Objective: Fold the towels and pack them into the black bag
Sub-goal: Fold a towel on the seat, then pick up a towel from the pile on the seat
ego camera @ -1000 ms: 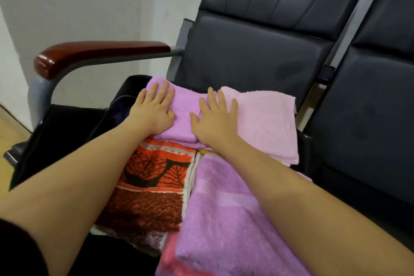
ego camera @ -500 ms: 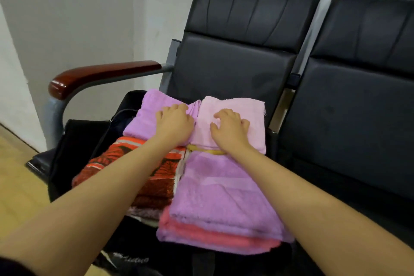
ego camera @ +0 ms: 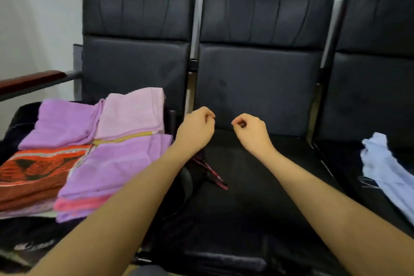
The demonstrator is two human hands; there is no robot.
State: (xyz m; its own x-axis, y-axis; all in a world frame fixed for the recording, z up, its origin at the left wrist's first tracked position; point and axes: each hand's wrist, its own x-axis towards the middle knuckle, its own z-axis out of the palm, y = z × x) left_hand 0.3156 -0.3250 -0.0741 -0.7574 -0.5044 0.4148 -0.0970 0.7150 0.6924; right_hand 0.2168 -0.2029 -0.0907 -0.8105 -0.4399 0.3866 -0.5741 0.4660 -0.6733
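left hand (ego camera: 197,129) fingers curled, empty | right hand (ego camera: 252,130) fingers curled, empty | light-blue towel (ego camera: 387,170) lies unfolded far right, long axis running toward viewer | right hand nearer

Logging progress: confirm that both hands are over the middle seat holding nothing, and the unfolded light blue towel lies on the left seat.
Wrong seat. The head view shows the light blue towel on the right seat; both the left hand and right hand do hold nothing over the middle seat.

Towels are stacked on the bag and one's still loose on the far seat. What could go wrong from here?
1. The folded towels sit piled above the black bag, overhanging its front; they may slide off.
2. The light blue towel hangs off the right seat edge and could slip down.
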